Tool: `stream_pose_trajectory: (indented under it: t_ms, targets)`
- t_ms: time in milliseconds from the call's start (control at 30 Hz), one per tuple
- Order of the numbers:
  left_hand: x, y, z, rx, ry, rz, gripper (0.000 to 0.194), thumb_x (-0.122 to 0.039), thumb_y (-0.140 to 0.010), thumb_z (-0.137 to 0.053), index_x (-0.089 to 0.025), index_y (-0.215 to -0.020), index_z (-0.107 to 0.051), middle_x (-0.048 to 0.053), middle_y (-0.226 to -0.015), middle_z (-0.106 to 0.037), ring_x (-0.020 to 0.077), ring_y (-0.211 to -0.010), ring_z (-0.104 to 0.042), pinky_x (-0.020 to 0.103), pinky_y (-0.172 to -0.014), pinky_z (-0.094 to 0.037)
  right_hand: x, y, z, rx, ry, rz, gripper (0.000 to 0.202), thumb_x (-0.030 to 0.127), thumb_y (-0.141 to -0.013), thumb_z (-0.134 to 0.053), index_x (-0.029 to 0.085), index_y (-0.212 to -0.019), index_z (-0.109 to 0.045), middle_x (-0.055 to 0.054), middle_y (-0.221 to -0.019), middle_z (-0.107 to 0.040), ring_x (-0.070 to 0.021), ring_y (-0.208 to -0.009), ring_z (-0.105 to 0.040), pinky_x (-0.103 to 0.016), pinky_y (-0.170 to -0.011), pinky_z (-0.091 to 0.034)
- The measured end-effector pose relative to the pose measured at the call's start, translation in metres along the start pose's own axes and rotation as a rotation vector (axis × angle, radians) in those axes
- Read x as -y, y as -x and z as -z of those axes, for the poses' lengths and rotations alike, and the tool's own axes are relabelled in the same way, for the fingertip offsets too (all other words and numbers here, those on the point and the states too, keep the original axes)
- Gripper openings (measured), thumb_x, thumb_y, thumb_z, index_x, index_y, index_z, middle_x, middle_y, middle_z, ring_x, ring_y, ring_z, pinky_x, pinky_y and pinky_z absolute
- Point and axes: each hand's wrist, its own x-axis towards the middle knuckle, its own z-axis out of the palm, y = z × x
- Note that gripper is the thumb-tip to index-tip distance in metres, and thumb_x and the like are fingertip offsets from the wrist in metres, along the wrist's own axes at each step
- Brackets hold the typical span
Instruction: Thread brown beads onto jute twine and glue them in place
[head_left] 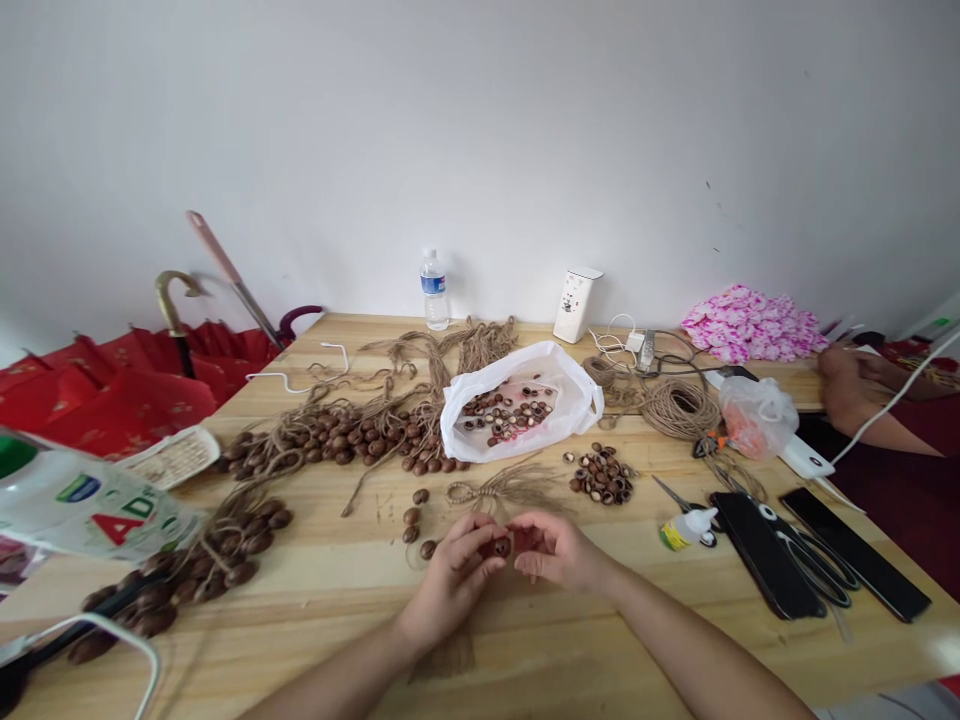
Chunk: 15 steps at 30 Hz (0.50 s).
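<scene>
My left hand (463,565) pinches a round brown nut shell (502,547) between thumb and fingers, with a pale-edged opening facing me. Close beside it, my right hand (556,552) has its fingers curled towards the shell; anything small in its fingertips is too small to make out. Just beyond my hands lies a looped, knotted bundle of jute twine (517,487). Several whole brown nuts (411,516) are in a row left of it. A pile of opened half shells (602,474) sits to the right, and more lie inside a white plastic bag (469,388).
Left are strung nuts on twine (352,435) and a large white bottle (97,510). Right are a glue bottle (686,528), scissors (814,565), phones (855,550) and a twine coil (679,407). A water bottle (434,290) stands behind. Another person's arm (862,405) rests at far right.
</scene>
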Motion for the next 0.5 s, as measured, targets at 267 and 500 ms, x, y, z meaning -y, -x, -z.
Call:
stream_pose_trajectory:
  t_ms: [267,500]
  targets:
    - [0.004,-0.001,-0.001,-0.002,0.138,0.035,0.019,-0.025,-0.083,-0.055,-0.022,-0.100,-0.062,0.008,-0.098,-0.056,0.0200,-0.091,-0.054,0.034,-0.082,-0.044,0.095,0.090,0.061,-0.283,0.761,0.184,0.019,0.023,-0.078,-0.065,0.025,-0.096,-0.067,-0.005,-0.079,-0.067,-0.0179,-0.066,-0.061,-0.028,-0.060,-0.051]
    - [0.005,-0.001,-0.002,-0.008,0.338,0.111,0.022,-0.027,-0.079,-0.060,-0.022,-0.099,-0.065,0.007,-0.096,-0.057,0.0197,-0.090,-0.054,0.035,-0.083,-0.043,0.025,0.125,0.085,-1.522,0.473,0.196,0.046,0.033,-0.071,-0.063,0.015,-0.111,-0.051,-0.007,-0.095,-0.055,-0.0170,-0.073,-0.055,-0.034,-0.070,-0.048]
